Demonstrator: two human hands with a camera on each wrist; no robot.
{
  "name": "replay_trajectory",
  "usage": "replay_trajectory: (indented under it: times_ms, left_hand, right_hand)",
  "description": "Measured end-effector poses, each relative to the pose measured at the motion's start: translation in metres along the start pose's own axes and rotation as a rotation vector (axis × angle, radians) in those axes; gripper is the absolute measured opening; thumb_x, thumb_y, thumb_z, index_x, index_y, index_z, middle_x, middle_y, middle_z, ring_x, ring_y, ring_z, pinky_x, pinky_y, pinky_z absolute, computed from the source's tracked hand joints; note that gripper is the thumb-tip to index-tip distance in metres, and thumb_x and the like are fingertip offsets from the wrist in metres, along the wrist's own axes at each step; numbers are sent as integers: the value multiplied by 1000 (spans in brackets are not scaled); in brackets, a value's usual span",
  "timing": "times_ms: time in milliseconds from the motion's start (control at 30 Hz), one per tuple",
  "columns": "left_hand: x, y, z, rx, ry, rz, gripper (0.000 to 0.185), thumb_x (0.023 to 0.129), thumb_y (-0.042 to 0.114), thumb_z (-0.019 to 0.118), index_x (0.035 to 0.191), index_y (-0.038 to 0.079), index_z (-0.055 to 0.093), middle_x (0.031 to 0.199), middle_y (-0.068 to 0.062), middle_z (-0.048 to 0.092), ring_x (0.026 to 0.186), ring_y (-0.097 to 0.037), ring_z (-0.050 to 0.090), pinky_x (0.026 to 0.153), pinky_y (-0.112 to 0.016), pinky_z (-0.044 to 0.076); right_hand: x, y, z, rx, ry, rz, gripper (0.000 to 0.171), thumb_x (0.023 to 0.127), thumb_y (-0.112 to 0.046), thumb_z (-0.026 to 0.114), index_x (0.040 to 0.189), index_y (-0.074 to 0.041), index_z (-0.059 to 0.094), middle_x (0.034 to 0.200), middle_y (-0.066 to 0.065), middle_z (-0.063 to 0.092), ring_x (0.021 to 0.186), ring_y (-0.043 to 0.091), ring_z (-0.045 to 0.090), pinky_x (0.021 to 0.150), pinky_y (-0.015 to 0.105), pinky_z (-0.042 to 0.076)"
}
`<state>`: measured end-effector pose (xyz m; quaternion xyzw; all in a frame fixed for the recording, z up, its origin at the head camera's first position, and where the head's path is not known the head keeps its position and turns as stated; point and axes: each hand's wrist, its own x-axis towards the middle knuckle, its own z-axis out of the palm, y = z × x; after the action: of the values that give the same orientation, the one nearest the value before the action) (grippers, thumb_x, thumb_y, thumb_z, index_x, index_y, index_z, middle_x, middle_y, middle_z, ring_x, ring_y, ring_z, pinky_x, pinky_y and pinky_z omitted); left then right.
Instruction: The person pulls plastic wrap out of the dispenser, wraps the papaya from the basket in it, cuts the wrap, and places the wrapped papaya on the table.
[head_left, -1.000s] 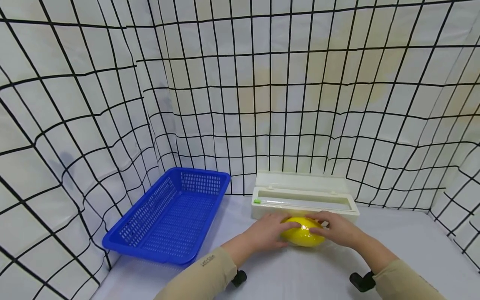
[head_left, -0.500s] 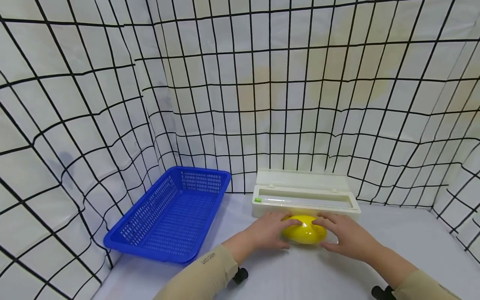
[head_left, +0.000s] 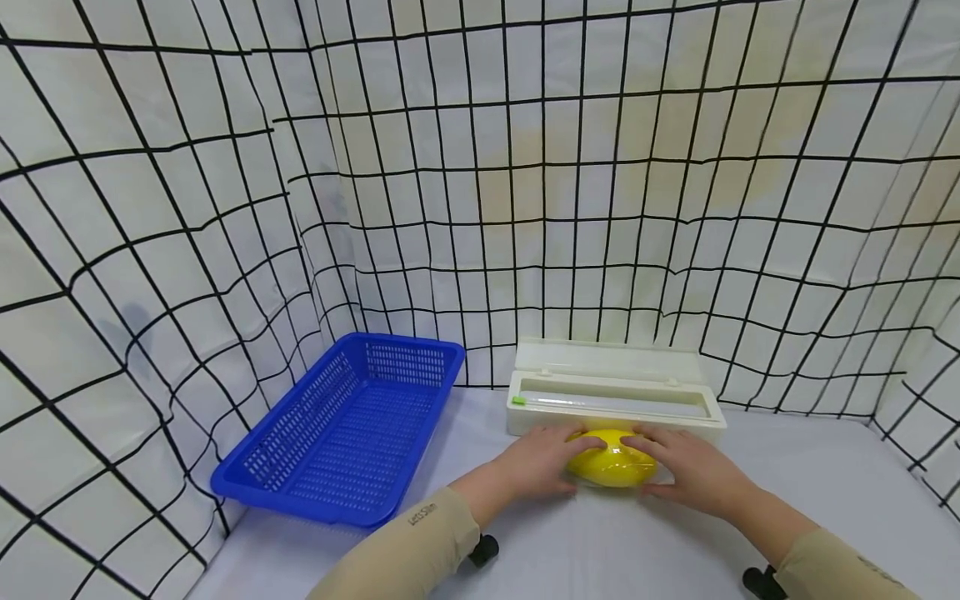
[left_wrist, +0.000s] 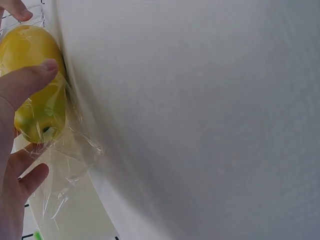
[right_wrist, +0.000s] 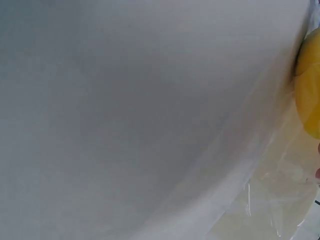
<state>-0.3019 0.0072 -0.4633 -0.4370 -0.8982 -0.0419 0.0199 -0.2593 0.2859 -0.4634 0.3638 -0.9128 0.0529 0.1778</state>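
Note:
A yellow oval fruit (head_left: 611, 467) wrapped in clear film lies on the white table (head_left: 600, 550), just in front of a cream film dispenser box (head_left: 611, 392). My left hand (head_left: 543, 462) cups its left end, thumb over the top. My right hand (head_left: 686, 471) cups the right end. In the left wrist view the thumb (left_wrist: 30, 82) presses on the fruit (left_wrist: 37, 90), and loose film (left_wrist: 70, 160) trails from it. The right wrist view catches only the fruit's edge (right_wrist: 310, 95) and crinkled film (right_wrist: 270, 195).
The dispenser's lid stands open, with a film roll and a green slider (head_left: 516, 401) inside. An empty blue mesh basket (head_left: 300, 502) sits to the left. Grid-patterned cloth walls (head_left: 525, 208) close in the back and both sides of the table.
Both hands and the fruit have shifted slightly away from me, towards the dispenser. My right forearm has swung outward to the right. The hold on the fruit looks the same.

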Motion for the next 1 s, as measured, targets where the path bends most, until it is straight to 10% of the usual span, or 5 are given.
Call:
replay_trajectory:
  times_ms: [267, 633, 1000]
  left_hand:
    - [2, 1, -2, 36, 11, 21, 75, 86, 36, 78, 150, 38, 37, 152, 1, 41, 135, -15, 44, 109, -41, 39]
    - [5, -2, -3, 33, 34, 38, 66, 91, 33, 73, 149, 37, 40, 148, 4, 45, 131, -13, 47, 109, -38, 39]
    - [7, 1, -3, 25, 65, 29, 60, 93, 32, 70, 147, 36, 43, 142, 5, 50, 127, -13, 50, 107, -37, 41]
  right_hand:
    - [1, 7, 6, -38, 51, -102, 83, 67, -30, 92, 140, -29, 53, 134, 9, 57, 107, 28, 62, 88, 47, 54]
    - [4, 1, 4, 43, -41, 34, 80, 71, -54, 85, 140, -31, 52, 141, 7, 53, 118, 29, 58, 95, 50, 50]
    - [9, -1, 10, 5, -20, 18, 74, 71, -32, 90, 134, -20, 55, 135, 10, 54, 113, 29, 61, 94, 47, 51]
